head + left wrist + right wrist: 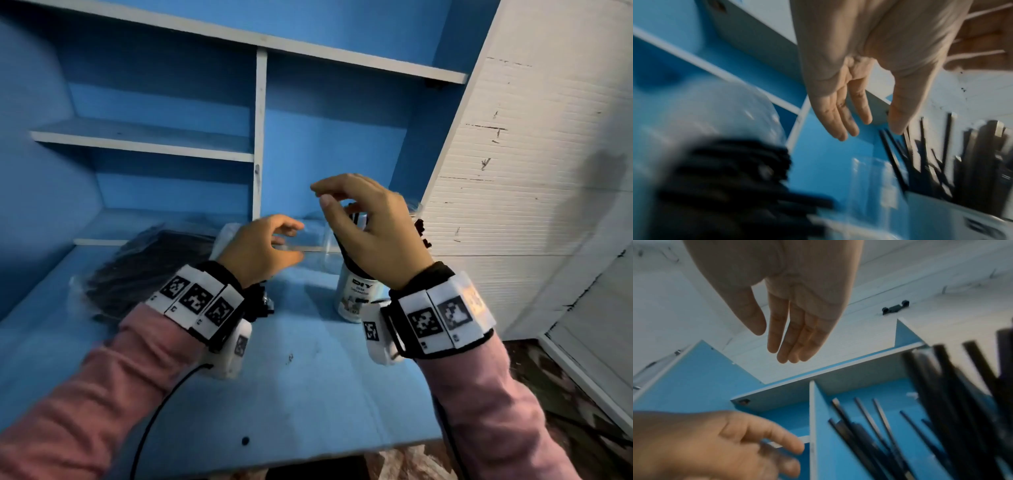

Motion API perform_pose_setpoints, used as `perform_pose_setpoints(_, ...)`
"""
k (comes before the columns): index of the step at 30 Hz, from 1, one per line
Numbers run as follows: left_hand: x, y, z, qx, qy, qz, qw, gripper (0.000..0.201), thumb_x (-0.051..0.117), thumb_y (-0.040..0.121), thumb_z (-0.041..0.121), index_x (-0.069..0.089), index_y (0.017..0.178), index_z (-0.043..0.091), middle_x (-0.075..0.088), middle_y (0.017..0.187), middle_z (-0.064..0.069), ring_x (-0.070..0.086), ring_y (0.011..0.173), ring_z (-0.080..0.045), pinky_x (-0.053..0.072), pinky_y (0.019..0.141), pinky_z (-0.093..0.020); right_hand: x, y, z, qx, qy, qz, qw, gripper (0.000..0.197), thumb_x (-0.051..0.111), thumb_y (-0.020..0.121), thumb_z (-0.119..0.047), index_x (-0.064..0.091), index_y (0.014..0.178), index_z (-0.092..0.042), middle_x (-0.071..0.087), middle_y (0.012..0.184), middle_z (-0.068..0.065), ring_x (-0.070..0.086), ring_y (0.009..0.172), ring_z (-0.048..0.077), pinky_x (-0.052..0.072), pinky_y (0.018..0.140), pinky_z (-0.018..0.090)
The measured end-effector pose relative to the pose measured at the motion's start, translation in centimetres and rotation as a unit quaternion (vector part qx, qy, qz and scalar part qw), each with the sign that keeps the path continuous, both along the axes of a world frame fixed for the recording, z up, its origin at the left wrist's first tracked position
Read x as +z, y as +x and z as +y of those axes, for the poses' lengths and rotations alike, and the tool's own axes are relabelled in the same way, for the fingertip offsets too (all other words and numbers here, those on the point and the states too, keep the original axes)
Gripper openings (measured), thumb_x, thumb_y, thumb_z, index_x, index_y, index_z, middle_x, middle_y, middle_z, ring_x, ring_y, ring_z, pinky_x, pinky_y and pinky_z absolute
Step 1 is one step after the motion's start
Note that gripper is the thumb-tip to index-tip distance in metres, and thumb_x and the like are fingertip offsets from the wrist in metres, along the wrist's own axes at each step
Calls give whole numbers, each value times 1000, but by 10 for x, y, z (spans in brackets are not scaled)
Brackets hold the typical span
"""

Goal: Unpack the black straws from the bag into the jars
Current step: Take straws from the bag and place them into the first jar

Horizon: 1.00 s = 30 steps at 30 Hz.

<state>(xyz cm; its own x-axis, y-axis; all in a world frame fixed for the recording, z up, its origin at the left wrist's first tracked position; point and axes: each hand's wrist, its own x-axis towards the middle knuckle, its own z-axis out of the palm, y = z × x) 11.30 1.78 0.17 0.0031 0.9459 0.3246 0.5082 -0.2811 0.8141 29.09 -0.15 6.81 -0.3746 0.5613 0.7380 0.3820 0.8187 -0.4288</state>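
A clear plastic bag of black straws (147, 270) lies at the left of the blue desk; it shows blurred in the left wrist view (725, 178). A labelled jar (354, 298) stands under my right hand (320, 195), with black straws (941, 402) standing loosely in it. That hand hovers above the jar's mouth with relaxed fingers (772, 345) and holds nothing. My left hand (294, 240) floats between bag and jar with its fingers straight (873, 131), also holding nothing. A second, clear jar (308, 246) stands just behind it, hard to make out.
Blue shelf compartments with white edges (260, 137) rise behind the desk. A white panelled wall (531, 171) closes the right side. The desk's front edge (308, 455) is near my forearms, and a black cable (154, 418) runs from my left wrist.
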Motion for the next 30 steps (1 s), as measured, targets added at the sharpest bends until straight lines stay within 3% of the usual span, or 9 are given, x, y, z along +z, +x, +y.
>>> perform_pose_setpoints(3,7,-32,-8,64,51,44,996,31,76,76,8,64,100,24,65,97,2,62,89,-14,48,84,-19,-18,-20,-7,35,-61,-9,997,19,55,91,-18,67,105,-12,68,99,-2,61,93,9,52,77,26)
perform_pose_setpoints(6,4,-58,-20,108,97,104,984,31,77,72,17,68,101,19,64,99,-4,59,92,-18,41,78,-23,-46,-42,0,40,-141,-30,989,19,60,90,-19,67,106,-13,69,102,1,63,97,13,53,83,33)
perform_pose_setpoints(11,-16,-77,-24,121,37,109,986,33,79,74,12,68,104,21,66,105,-8,62,95,-22,46,82,-30,-78,-69,27,-3,-263,-92,961,29,64,89,-22,63,117,-14,64,116,1,57,112,12,44,90,20)
perform_pose_setpoints(13,-25,-81,-23,112,17,102,988,32,76,77,11,66,104,26,68,108,0,63,99,-20,49,88,-32,-84,-78,41,-21,-280,-106,954,32,65,89,-24,61,120,-15,63,120,3,55,115,15,43,94,22)
perform_pose_setpoints(16,-32,-84,-22,121,3,83,989,37,67,82,4,65,113,23,68,111,4,63,100,-16,46,87,-25,-88,-91,60,-41,-299,-108,947,35,68,87,-25,61,120,-18,63,120,4,56,114,19,45,99,33)
perform_pose_setpoints(18,-34,-86,-20,123,3,75,990,40,64,83,2,66,117,24,67,116,3,63,103,-16,47,91,-26,-89,-100,67,-41,-302,-116,945,35,71,84,-26,62,117,-19,62,116,6,58,108,20,47,95,34)
perform_pose_setpoints(22,-37,-89,-16,142,-2,45,989,43,66,84,3,64,123,20,65,124,-1,61,113,-17,46,102,-36,-92,-115,71,-38,-288,-119,950,28,75,80,-25,65,106,-20,58,105,8,55,95,19,40,77,22)
perform_pose_setpoints(27,-37,-93,-18,138,15,-13,990,45,67,84,2,62,126,18,63,127,3,58,117,-10,42,106,-35,-91,-117,73,-32,-284,-75,955,18,74,80,-17,68,97,-18,57,90,3,57,76,18,42,63,17)
perform_pose_setpoints(30,-35,-95,-21,135,26,-20,990,45,67,85,2,61,127,18,62,128,4,56,118,-8,41,106,-31,-87,-109,72,-28,-294,-37,955,9,70,83,-10,69,91,-14,59,79,3,63,72,24,49,65,20)
